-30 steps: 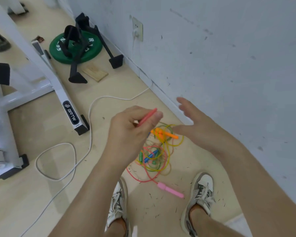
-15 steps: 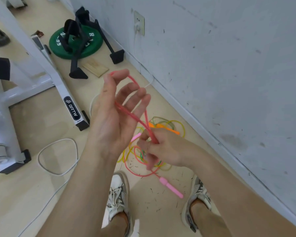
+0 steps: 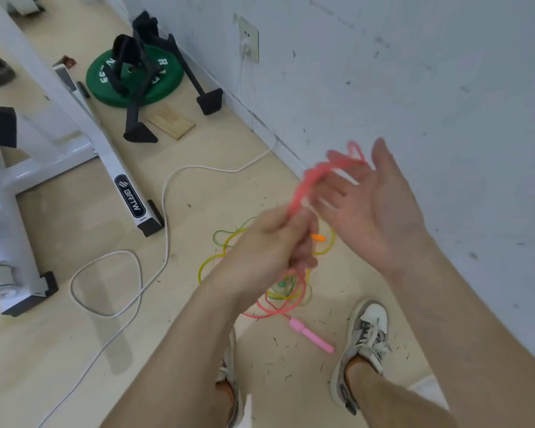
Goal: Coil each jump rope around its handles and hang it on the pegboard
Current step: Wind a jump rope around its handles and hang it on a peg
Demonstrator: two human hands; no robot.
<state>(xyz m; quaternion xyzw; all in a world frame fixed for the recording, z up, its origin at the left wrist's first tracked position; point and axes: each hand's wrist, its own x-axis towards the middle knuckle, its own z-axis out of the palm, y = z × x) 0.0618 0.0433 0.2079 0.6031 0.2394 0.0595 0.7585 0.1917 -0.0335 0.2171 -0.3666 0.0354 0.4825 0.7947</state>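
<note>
Above the tangle of coloured ropes (image 3: 286, 291) on the floor, the left hand (image 3: 269, 242) clenches the pink jump rope (image 3: 303, 186). The rope rises, blurred, towards the splayed, slack fingers of the right hand (image 3: 380, 208). Its pink handle (image 3: 311, 335) lies on the floor between the shoes (image 3: 368, 332).

Vantage: one wide-angle camera worn on the person's head, looking forward and steeply down.
Facing: the floor (image 3: 198, 196) where it meets the wall (image 3: 414, 72), which runs from far left to near right.
Nearest: both forearms rise from the bottom edge; the left hand (image 3: 269, 242), gripping the pink jump rope (image 3: 306, 183), and the right hand (image 3: 380, 208) fill the centre.
Below: shoes (image 3: 365, 338) at the near edge.
Farthest: green weight plate (image 3: 105, 78), far left.
</note>
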